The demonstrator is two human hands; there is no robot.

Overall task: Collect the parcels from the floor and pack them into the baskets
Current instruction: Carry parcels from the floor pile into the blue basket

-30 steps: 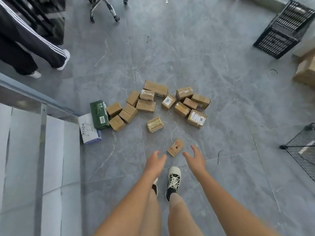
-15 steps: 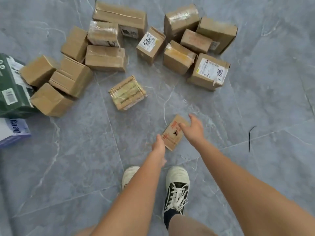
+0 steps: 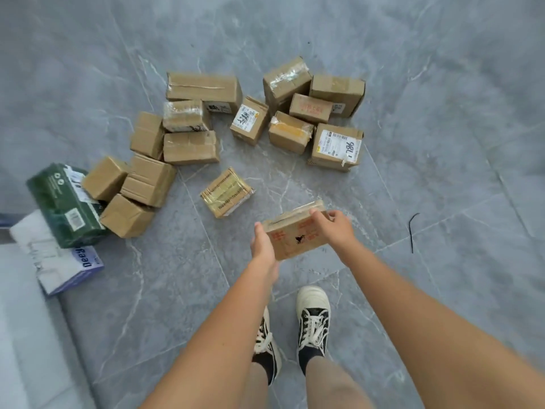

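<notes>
Nearest, two black-and-white sneakers (image 3: 313, 320) stand on the grey tile floor (image 3: 442, 143). Just beyond them, the left hand (image 3: 262, 246) and right hand (image 3: 334, 228) clasp the two ends of a flat red-printed cardboard parcel (image 3: 296, 233), lifted clear of the floor. Beyond that parcel lies a tape-wrapped parcel (image 3: 227, 191); farther still, a scattered cluster of brown parcels (image 3: 203, 87). Left of the held parcel sit a green box (image 3: 63, 205) and a white box (image 3: 56, 261).

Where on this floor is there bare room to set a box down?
Bare grey tile floor lies right of the black shoe, past the thin black cord. Another free patch sits between the gold-taped parcel and the purple-and-white box. Crowded: the brown cardboard parcel cluster ahead.
</notes>
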